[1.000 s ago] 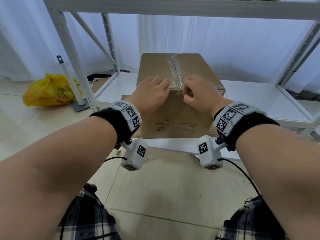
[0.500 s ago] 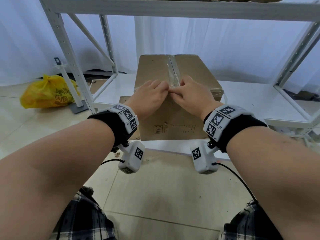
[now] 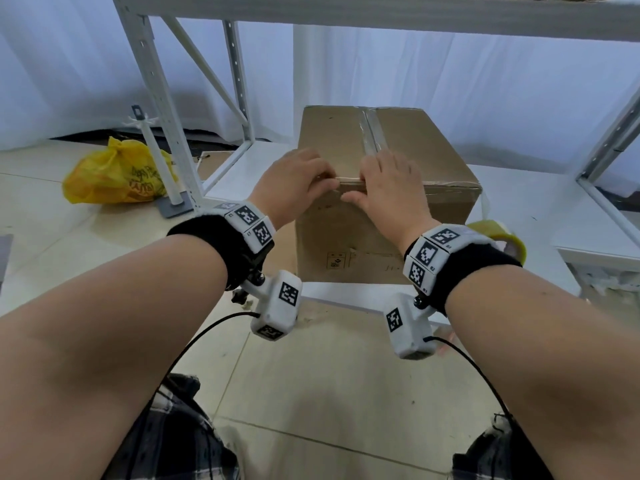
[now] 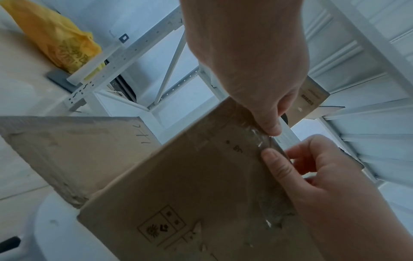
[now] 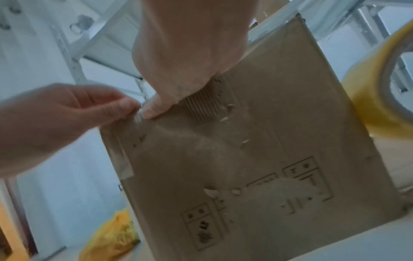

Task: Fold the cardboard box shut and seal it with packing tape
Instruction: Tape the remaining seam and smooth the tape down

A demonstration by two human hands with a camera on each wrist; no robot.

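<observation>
Both hands have spread apart along the near top edge of the cardboard box [image 3: 388, 188], which sits closed on the low white shelf [image 3: 540, 202]. The left hand [image 3: 294, 183] has its fingers curled over the edge, fingertip and thumb pinching the clear tape end [image 4: 261, 141] at the corner, while the right hand [image 3: 388, 188] lies flatter, pressing it down. Judging by this, the seam strip is laid and only smoothing remains; the tape roll [image 3: 505, 239] rests beside the box.

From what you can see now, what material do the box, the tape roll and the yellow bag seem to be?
Box: brown corrugated cardboard, matte; fluting shows where its face is torn.
Tape roll: glossy, translucent yellowish plastic film, probably on a paper core.
Yellow bag: thin crinkled plastic, slightly shiny.
</observation>
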